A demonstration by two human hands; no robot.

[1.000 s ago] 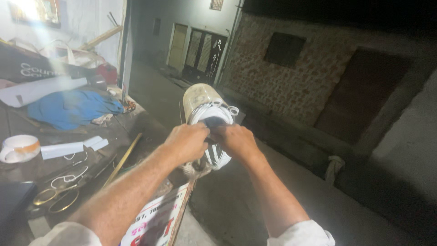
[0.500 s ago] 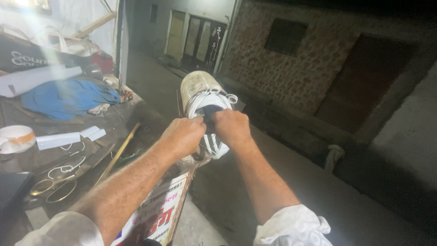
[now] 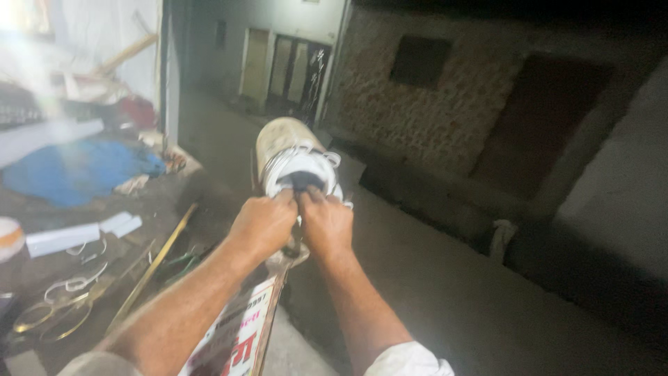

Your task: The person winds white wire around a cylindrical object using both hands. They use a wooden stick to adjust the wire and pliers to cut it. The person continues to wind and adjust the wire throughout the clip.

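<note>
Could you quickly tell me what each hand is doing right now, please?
Left hand: closed, gripping the white shoe.
Right hand: closed, gripping the same shoe.

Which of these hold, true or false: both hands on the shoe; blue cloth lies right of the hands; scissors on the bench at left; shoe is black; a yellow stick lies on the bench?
1. Both the left hand and the right hand are on the shoe. True.
2. The blue cloth lies right of the hands. False: it is far left, on the bench.
3. Scissors lie on the bench at left. True.
4. The shoe is black. False: it is white with a pale sole.
5. A yellow stick lies on the bench. True.
</note>
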